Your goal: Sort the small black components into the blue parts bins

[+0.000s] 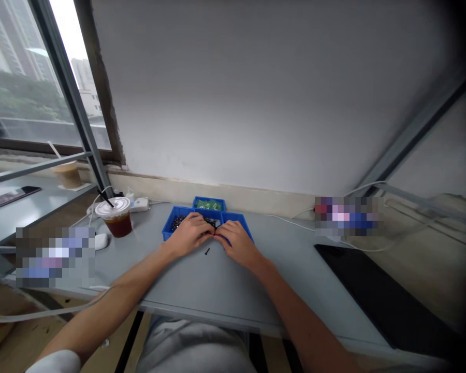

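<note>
a small black screw (pixel 207 251) lies loose on the grey desk (pixel 202 292), just below the hands. it should be light, hard and apt to roll, so its shank looks the place to take hold, between fingertip and thumb. the left hand (pixel 188 235) and right hand (pixel 236 243) reach in palm-down, fingertips meeting over a blue plastic tray (pixel 171 233) — whether they pinch anything there is hidden. dark screws (pixel 177 223) fill its left side. behind sits a blue bin of green parts (pixel 208 204); further left, a lidded plastic cup (pixel 116 220) stands near a white power strip (pixel 140 204).
</note>
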Demonstrator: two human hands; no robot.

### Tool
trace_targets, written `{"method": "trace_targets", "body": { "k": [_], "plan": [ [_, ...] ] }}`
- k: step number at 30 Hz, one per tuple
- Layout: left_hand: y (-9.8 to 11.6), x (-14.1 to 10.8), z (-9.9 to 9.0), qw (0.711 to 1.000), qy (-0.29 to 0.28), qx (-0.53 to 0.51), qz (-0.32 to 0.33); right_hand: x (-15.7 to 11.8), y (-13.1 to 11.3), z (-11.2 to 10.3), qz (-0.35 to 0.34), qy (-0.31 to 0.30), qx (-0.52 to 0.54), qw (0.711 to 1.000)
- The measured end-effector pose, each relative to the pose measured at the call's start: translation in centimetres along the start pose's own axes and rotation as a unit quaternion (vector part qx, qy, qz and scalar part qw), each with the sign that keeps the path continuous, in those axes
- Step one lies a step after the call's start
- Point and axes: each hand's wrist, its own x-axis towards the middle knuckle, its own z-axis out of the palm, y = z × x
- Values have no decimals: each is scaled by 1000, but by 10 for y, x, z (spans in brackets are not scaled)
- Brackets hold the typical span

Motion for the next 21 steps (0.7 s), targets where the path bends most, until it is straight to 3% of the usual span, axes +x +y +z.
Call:
{"method": "trace_targets", "body": {
  "k": [6, 21],
  "plan": [
    [3, 1, -1, 1000, -13, 16, -5, 0, 4, 1, 4, 41, -3, 999],
    [5, 2, -3, 998, -38, 42, -1, 1, 5, -1, -4, 72, 2, 997]
  ]
}}
